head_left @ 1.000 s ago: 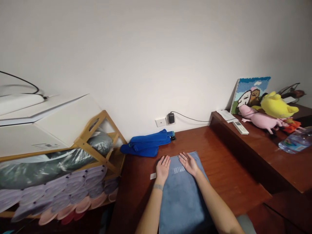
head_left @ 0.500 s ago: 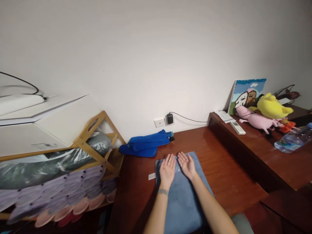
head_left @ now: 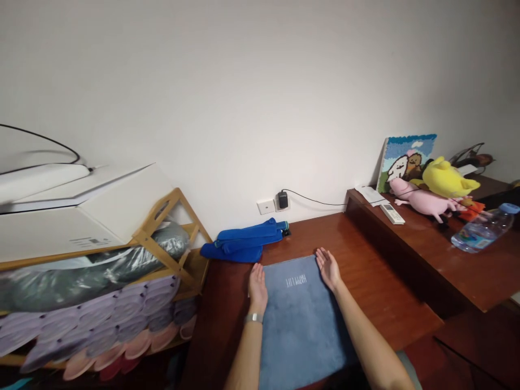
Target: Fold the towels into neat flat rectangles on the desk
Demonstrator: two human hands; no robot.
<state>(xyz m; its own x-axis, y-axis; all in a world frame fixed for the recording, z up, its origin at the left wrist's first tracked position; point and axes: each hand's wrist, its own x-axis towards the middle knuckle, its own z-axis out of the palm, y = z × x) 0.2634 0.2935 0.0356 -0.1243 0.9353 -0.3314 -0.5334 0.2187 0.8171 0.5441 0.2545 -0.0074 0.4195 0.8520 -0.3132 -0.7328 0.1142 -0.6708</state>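
A blue-grey cloth (head_left: 300,325) with white "HAPPY LIFE" lettering lies flat on the reddish-brown wooden table (head_left: 377,281). My left hand (head_left: 257,287), a grey band around its wrist, is at the cloth's far left corner, palm turned up and inward, fingers stretched out. At the far right corner is my right hand (head_left: 328,268), also palm up with its fingers extended. Neither hand holds anything. Whether they touch the cloth I cannot tell. Beyond the left hand lies a folded blue fabric item (head_left: 247,238) against the wall.
To the left a wooden rack (head_left: 179,233) carries a white box (head_left: 52,233), a plastic-wrapped bundle (head_left: 122,265) and several slippers (head_left: 97,314). On the raised right surface are a remote (head_left: 392,213), plush toys (head_left: 426,200), a picture (head_left: 406,157) and a plastic bottle (head_left: 483,230).
My hands have moved apart, from close together over the lettering to the cloth's two far corners. The lettering is now uncovered. The view has shifted slightly.
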